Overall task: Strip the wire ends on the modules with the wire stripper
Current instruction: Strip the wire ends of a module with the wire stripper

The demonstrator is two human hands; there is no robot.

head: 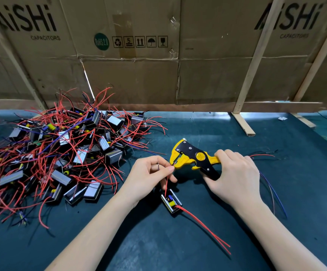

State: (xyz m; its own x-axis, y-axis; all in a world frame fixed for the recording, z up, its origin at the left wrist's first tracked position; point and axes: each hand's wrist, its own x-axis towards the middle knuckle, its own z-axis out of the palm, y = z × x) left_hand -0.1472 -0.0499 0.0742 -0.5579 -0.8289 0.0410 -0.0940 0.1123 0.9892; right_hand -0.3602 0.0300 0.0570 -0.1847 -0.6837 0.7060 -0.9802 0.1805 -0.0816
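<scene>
Left hand [149,173]: fingertips pinch thin red wire [166,184], its end at the stripper's mouth.
Right hand [235,173]: fingers curled round yellow-and-black wire stripper [192,157] handles.
Small black module [171,201]: on green mat [178,241], just below left fingers.

Green mat [207,133] under module pile [61,153]

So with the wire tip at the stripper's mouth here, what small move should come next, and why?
Probably squeeze the handles. The left hand pinches a thin red wire from the small black open-topped module, its tip already at the mouth of the yellow-and-black wire stripper. The right hand grips the handles, which look spread, so closing them should strip the end.
</scene>
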